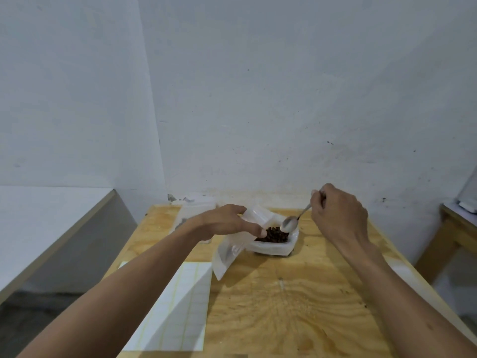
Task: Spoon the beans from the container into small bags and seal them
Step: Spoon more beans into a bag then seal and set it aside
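Observation:
A white container point(273, 248) of dark brown beans point(275, 235) stands near the middle of the wooden table point(284, 306). My left hand point(227, 222) holds a small translucent bag point(232, 251) by its top edge, just left of the container; the bag hangs down onto the table. My right hand point(335, 210) grips the handle of a metal spoon point(290, 224). The spoon's bowl hovers over the beans at the container's right side and looks empty.
A white sheet of labels point(180, 306) lies at the table's front left. More clear bags point(191, 215) lie at the back left behind my left hand. A grey-white wall stands close behind. Another wooden table point(454, 228) is at the right, a white ledge point(51, 215) at the left.

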`<move>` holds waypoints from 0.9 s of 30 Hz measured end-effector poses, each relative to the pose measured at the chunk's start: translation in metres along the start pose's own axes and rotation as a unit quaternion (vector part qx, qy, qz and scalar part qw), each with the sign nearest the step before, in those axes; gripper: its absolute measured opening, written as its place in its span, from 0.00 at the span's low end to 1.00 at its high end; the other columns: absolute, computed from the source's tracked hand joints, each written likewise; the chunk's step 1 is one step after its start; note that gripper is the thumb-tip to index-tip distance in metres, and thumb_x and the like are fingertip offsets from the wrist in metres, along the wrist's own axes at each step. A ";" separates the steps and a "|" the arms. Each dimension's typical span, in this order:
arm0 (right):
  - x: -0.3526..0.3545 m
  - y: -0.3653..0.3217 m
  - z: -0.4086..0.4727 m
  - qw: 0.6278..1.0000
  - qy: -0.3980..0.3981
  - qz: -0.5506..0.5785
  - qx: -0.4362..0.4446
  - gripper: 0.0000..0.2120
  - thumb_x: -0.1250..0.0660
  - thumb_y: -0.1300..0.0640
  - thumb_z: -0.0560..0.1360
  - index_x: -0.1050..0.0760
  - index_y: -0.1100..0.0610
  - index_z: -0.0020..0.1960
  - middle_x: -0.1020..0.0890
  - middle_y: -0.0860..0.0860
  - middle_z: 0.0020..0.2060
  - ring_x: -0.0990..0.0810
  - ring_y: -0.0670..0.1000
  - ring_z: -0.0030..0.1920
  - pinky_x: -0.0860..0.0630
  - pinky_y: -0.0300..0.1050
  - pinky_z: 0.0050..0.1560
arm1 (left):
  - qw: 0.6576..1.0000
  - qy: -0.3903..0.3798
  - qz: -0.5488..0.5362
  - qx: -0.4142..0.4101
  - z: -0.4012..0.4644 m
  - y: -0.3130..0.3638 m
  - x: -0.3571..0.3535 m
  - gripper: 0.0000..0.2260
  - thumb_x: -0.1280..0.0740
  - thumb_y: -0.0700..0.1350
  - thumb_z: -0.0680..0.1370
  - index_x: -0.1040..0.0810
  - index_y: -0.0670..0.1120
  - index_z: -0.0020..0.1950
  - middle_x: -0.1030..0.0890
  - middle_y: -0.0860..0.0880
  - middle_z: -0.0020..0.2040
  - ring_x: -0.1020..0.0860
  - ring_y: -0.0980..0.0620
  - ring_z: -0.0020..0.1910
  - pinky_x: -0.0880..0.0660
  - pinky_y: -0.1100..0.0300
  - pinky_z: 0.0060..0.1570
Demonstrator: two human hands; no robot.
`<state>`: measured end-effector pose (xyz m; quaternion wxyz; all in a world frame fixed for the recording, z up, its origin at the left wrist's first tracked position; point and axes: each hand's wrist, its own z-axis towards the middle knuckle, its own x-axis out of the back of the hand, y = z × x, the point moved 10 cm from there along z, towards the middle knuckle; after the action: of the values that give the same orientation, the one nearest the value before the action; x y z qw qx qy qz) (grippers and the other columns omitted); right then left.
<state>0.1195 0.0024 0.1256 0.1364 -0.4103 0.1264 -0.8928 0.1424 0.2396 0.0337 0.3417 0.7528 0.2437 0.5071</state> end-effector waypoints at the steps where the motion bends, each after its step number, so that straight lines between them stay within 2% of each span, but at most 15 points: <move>1: -0.005 0.001 -0.005 1.000 -0.003 -0.022 0.006 0.15 0.42 0.51 0.83 0.28 0.58 0.41 0.23 0.50 0.33 0.24 0.58 0.32 0.34 0.45 0.32 | 1.000 -0.014 0.006 0.008 0.001 0.001 -0.005 0.25 0.21 0.59 0.67 0.20 0.53 0.60 0.17 0.53 0.55 0.20 0.50 0.57 0.25 0.56 0.57; 4: -0.024 0.015 -0.019 0.999 -0.028 -0.033 -0.032 0.16 0.43 0.52 0.83 0.29 0.58 0.41 0.24 0.51 0.32 0.24 0.59 0.33 0.34 0.45 0.32 | 0.999 -0.015 0.019 0.024 0.006 0.006 -0.015 0.25 0.21 0.59 0.67 0.18 0.49 0.60 0.16 0.50 0.55 0.19 0.50 0.56 0.23 0.52 0.59; 6: -0.039 0.037 -0.028 0.992 -0.053 0.006 -0.116 0.17 0.42 0.53 0.83 0.29 0.59 0.38 0.26 0.51 0.29 0.27 0.57 0.30 0.37 0.45 0.30 | 1.000 0.014 -0.009 0.014 0.008 0.013 -0.012 0.22 0.22 0.58 0.69 0.16 0.47 0.57 0.14 0.49 0.53 0.17 0.51 0.53 0.21 0.54 0.57; 9: -0.062 0.070 -0.047 0.958 -0.095 0.092 -0.255 0.21 0.40 0.55 0.82 0.31 0.60 0.31 0.29 0.52 0.24 0.32 0.54 0.25 0.40 0.43 0.28 | 0.998 0.040 -0.039 0.004 0.010 0.017 -0.007 0.21 0.21 0.57 0.69 0.15 0.45 0.54 0.13 0.48 0.51 0.16 0.50 0.51 0.22 0.58 0.52; 12: -0.075 0.086 -0.057 0.927 -0.127 0.149 -0.321 0.20 0.38 0.55 0.81 0.28 0.62 0.31 0.26 0.55 0.26 0.30 0.55 0.27 0.37 0.44 0.29 | 0.999 0.027 -0.026 0.006 0.006 0.013 -0.005 0.21 0.21 0.57 0.70 0.16 0.46 0.57 0.14 0.49 0.52 0.16 0.49 0.53 0.22 0.56 0.56; 15: -0.071 0.088 -0.052 0.921 -0.121 0.180 -0.325 0.20 0.38 0.55 0.80 0.25 0.64 0.33 0.24 0.57 0.28 0.29 0.57 0.28 0.35 0.45 0.30 | 0.999 0.033 -0.025 -0.003 0.003 0.006 0.004 0.26 0.21 0.61 0.68 0.19 0.48 0.60 0.16 0.52 0.55 0.18 0.51 0.55 0.22 0.56 0.59; 17: -0.063 0.086 -0.041 0.925 -0.110 0.191 -0.308 0.19 0.37 0.55 0.79 0.27 0.61 0.31 0.26 0.57 0.28 0.30 0.56 0.28 0.36 0.45 0.31 | 0.998 0.056 -0.024 -0.015 0.003 0.002 0.015 0.41 0.21 0.69 0.60 0.21 0.48 0.66 0.18 0.50 0.60 0.20 0.49 0.59 0.24 0.49 0.65; 18: -0.057 0.084 -0.034 0.928 -0.104 0.198 -0.299 0.19 0.37 0.55 0.78 0.29 0.60 0.30 0.26 0.57 0.27 0.30 0.56 0.28 0.36 0.46 0.32 | 0.997 0.065 -0.024 -0.017 0.004 0.000 0.020 0.44 0.21 0.71 0.58 0.22 0.47 0.66 0.19 0.49 0.62 0.20 0.48 0.60 0.25 0.48 0.65; 19: -0.050 0.081 -0.027 0.929 -0.098 0.206 -0.291 0.18 0.37 0.55 0.78 0.29 0.59 0.30 0.26 0.58 0.27 0.30 0.56 0.28 0.36 0.46 0.32 | 0.997 0.069 -0.026 -0.021 0.003 0.000 0.024 0.41 0.21 0.70 0.59 0.22 0.47 0.63 0.19 0.49 0.59 0.21 0.49 0.57 0.24 0.50 0.62; 20: -0.043 0.078 -0.020 0.931 -0.094 0.212 -0.283 0.18 0.37 0.55 0.77 0.29 0.59 0.30 0.26 0.59 0.28 0.29 0.57 0.29 0.35 0.46 0.33 | 0.997 0.071 -0.025 -0.023 0.001 -0.001 0.027 0.31 0.21 0.67 0.63 0.21 0.48 0.55 0.19 0.50 0.53 0.21 0.51 0.51 0.24 0.55 0.55; 21: -0.037 0.075 -0.013 0.931 -0.091 0.218 -0.278 0.17 0.37 0.54 0.77 0.26 0.61 0.31 0.24 0.61 0.29 0.27 0.58 0.30 0.34 0.46 0.34 | 0.997 0.074 -0.023 -0.022 -0.001 -0.001 0.029 0.21 0.21 0.62 0.68 0.24 0.50 0.47 0.22 0.52 0.45 0.24 0.54 0.44 0.28 0.59 0.45; 22: -0.032 0.072 -0.006 0.930 -0.088 0.226 -0.275 0.18 0.37 0.54 0.77 0.23 0.64 0.34 0.21 0.63 0.31 0.23 0.61 0.32 0.32 0.47 0.35 | 0.997 0.077 -0.015 -0.027 -0.003 0.000 0.030 0.17 0.22 0.57 0.71 0.28 0.52 0.42 0.26 0.54 0.40 0.28 0.55 0.39 0.33 0.60 0.38; 24: -0.026 0.065 0.007 0.926 -0.078 0.250 -0.271 0.19 0.36 0.54 0.76 0.20 0.70 0.40 0.18 0.63 0.34 0.19 0.64 0.36 0.29 0.47 0.37 | 0.996 0.083 0.014 -0.035 -0.004 0.001 0.028 0.17 0.22 0.54 0.72 0.31 0.54 0.40 0.29 0.55 0.37 0.30 0.56 0.36 0.37 0.60 0.35; 27: -0.021 0.046 0.019 0.932 -0.082 0.259 -0.240 0.18 0.37 0.52 0.73 0.23 0.67 0.36 0.22 0.60 0.31 0.24 0.59 0.33 0.30 0.48 0.37 | 0.995 0.085 0.047 -0.034 0.000 0.000 0.022 0.17 0.21 0.58 0.69 0.28 0.55 0.45 0.25 0.55 0.41 0.26 0.55 0.39 0.34 0.58 0.38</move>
<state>0.1537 -0.0351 0.1078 0.2703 -0.4559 0.4275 -0.7324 0.1507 0.2548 0.0467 0.3206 0.7059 0.2184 0.5926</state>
